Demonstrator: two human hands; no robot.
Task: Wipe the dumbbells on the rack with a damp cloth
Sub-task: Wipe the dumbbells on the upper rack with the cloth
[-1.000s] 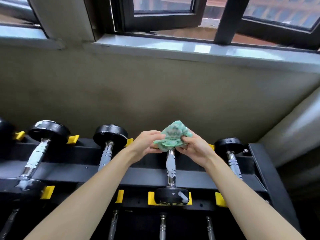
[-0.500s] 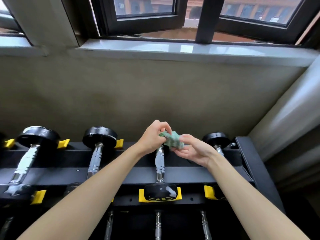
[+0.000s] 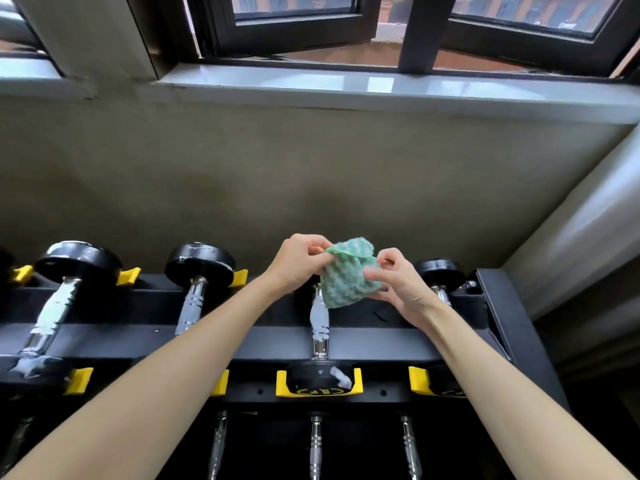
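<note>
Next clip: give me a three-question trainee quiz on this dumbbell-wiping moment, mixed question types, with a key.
1. True or false: the left hand and right hand both pinch the green cloth.
2. Counting from the right end of the rack, the cloth is held over which top-row dumbbell? A first, B second, C fourth.
3. Fill in: the rack's cradles are ___.
Key: 1 true; 2 B; 3 yellow.

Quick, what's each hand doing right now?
Left hand: pinches the cloth.
Right hand: pinches the same cloth.
</note>
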